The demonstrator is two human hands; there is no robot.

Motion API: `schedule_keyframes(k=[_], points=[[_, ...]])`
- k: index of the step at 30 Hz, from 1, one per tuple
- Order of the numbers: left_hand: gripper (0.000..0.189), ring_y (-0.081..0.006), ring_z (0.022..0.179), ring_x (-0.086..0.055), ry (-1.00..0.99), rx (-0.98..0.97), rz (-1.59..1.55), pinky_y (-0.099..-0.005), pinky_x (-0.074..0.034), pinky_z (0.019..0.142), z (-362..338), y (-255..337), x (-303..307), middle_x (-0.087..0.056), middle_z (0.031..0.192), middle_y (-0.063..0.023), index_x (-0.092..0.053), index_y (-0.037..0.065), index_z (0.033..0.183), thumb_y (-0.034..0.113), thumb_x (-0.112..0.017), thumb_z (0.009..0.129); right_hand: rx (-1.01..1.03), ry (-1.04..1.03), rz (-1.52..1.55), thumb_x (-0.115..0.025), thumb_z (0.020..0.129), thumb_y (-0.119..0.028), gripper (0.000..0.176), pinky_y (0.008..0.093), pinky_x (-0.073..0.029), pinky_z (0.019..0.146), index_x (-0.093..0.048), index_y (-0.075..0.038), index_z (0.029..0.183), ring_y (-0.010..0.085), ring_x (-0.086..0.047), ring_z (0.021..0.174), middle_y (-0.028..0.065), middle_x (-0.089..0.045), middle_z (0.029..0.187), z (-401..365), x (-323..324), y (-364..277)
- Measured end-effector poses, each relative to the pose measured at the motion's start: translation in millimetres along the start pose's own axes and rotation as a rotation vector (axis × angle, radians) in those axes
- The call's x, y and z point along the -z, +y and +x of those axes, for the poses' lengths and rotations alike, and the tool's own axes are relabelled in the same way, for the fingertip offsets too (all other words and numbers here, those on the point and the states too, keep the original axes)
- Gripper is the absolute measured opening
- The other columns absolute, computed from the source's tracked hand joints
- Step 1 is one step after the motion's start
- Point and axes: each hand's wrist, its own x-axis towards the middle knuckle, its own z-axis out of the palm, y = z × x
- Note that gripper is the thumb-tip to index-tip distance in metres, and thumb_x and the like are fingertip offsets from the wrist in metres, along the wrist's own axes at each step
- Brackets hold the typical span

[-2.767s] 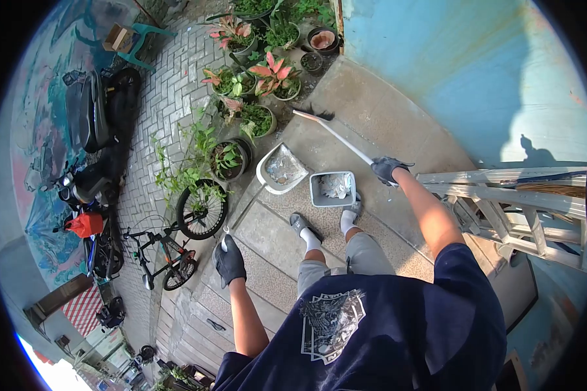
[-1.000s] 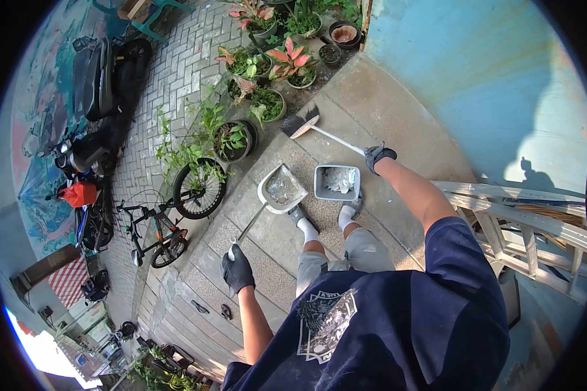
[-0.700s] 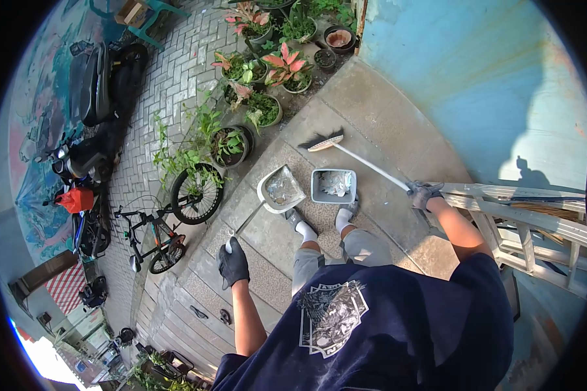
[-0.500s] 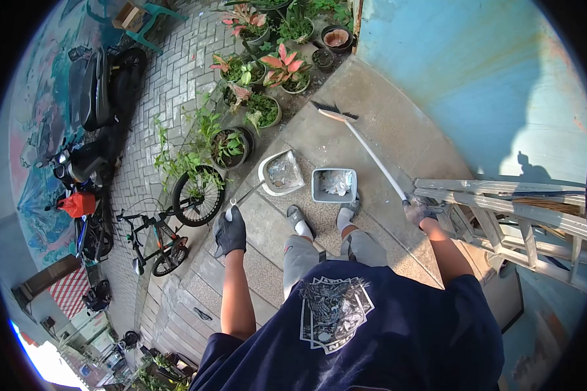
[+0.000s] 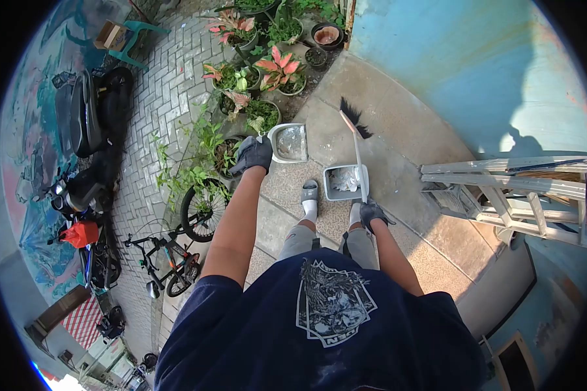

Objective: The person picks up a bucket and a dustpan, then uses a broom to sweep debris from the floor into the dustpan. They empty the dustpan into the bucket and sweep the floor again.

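Observation:
My left hand (image 5: 253, 155), in a dark glove, is closed on the handle of a white dustpan (image 5: 285, 160). Grey dust and bits show in its pan, which is near the potted plants. My right hand (image 5: 374, 216), gloved too, grips the white shaft of a broom (image 5: 361, 163). The broom's black bristles (image 5: 355, 118) point away from me, beyond the bin. Just in front of my feet stands a small grey bin (image 5: 343, 195) with pale crumpled litter inside; the broom shaft passes over its right side in this view.
Potted plants (image 5: 282, 70) line the far left edge of the paving. A small bicycle (image 5: 176, 251) and parked motorcycles (image 5: 85, 117) stand to the left. On the right, an aluminium ladder (image 5: 502, 179) lies along the blue wall (image 5: 450, 72).
My left hand has moved forward, and the dustpan is turned and slightly farther away. My right hand has come left toward the bin, bringing the broom shaft across it.

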Motion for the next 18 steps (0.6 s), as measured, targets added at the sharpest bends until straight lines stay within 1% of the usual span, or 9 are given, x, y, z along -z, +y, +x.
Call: schedule_keyframes(k=[1,3,5,7,9,10,15,16,18], points=[[0.053,-0.0403,0.094,-0.065,-0.008,-0.010,0.007,-0.0494,-0.049,0.084,4,3,10,-0.067,0.098,-0.0249,-0.071,0.001,0.093,0.046,-0.043,0.090,-0.031,-0.055,0.032,-0.043,0.092,-0.026,0.041,0.0468,-0.048,0.096,-0.059,-0.010,0.126,0.0401,-0.059,0.114,0.0226,-0.061,0.123,-16,-1,-21],[0.054,-0.0402,0.098,-0.064,-0.022,-0.019,0.015,-0.0487,-0.049,0.087,11,4,20,-0.067,0.102,-0.0248,-0.070,0.001,0.096,0.046,-0.042,0.091,-0.053,-0.088,0.077,-0.042,0.093,-0.027,0.038,0.0456,-0.051,0.089,-0.062,-0.012,0.122,0.0371,-0.065,0.104,0.0219,-0.066,0.112,-37,-5,-53],[0.057,-0.0397,0.102,-0.064,-0.091,0.009,0.018,-0.0478,-0.048,0.090,16,-3,21,-0.067,0.106,-0.0241,-0.069,0.000,0.100,0.048,-0.039,0.092,-0.108,-0.183,0.269,-0.041,0.095,-0.030,0.034,0.0415,-0.053,0.078,-0.064,-0.011,0.112,0.0303,-0.068,0.087,0.0166,-0.070,0.095,-1,-59,-48],[0.059,-0.0394,0.101,-0.064,-0.068,-0.011,0.018,-0.0481,-0.048,0.090,25,-22,9,-0.067,0.105,-0.0238,-0.069,0.000,0.100,0.050,-0.039,0.091,-0.031,-0.143,0.281,-0.040,0.097,-0.030,0.030,0.0396,-0.052,0.061,-0.062,-0.011,0.101,0.0239,-0.064,0.066,0.0097,-0.065,0.075,54,-122,-21],[0.059,-0.0397,0.102,-0.063,-0.074,0.002,0.022,-0.0480,-0.048,0.090,26,-32,12,-0.067,0.106,-0.0241,-0.069,0.000,0.100,0.051,-0.040,0.092,0.066,-0.123,0.014,-0.041,0.097,-0.028,0.025,0.0399,-0.048,0.050,-0.059,-0.010,0.095,0.0226,-0.059,0.054,0.0078,-0.058,0.065,27,-127,-44],[0.059,-0.0397,0.102,-0.063,-0.072,0.001,0.020,-0.0480,-0.048,0.090,26,-36,16,-0.067,0.106,-0.0241,-0.069,0.000,0.100,0.051,-0.040,0.092,-0.025,-0.218,0.291,-0.040,0.097,-0.028,0.025,0.0399,-0.044,0.044,-0.058,-0.011,0.093,0.0225,-0.054,0.047,0.0074,-0.055,0.061,21,-135,-52],[0.058,-0.0402,0.105,-0.062,-0.119,0.003,0.019,-0.0476,-0.047,0.091,28,-63,16,-0.066,0.109,-0.0244,-0.068,0.000,0.103,0.051,-0.040,0.094,-0.097,-0.262,0.569,-0.041,0.096,-0.032,0.029,0.0388,-0.042,0.041,-0.055,-0.011,0.083,0.0224,-0.051,0.043,0.0068,-0.053,0.058,-41,-126,-90],[0.057,-0.0401,0.106,-0.062,-0.148,0.020,0.006,-0.0477,-0.047,0.092,28,-65,20,-0.065,0.110,-0.0244,-0.068,0.000,0.103,0.049,-0.040,0.094,-0.020,-0.323,0.589,-0.042,0.096,-0.034,0.030,0.0377,-0.039,0.039,-0.053,-0.012,0.078,0.0219,-0.048,0.040,0.0059,-0.051,0.055,-43,-122,-88],[0.056,-0.0402,0.105,-0.062,-0.120,0.011,-0.001,-0.0478,-0.047,0.092,37,-80,0,-0.066,0.109,-0.0245,-0.068,0.000,0.102,0.048,-0.040,0.094,-0.095,-0.533,0.877,-0.045,0.096,-0.037,0.039,0.0346,-0.032,0.034,-0.049,-0.014,0.065,0.0201,-0.041,0.034,0.0033,-0.045,0.048,-63,-102,-87]])
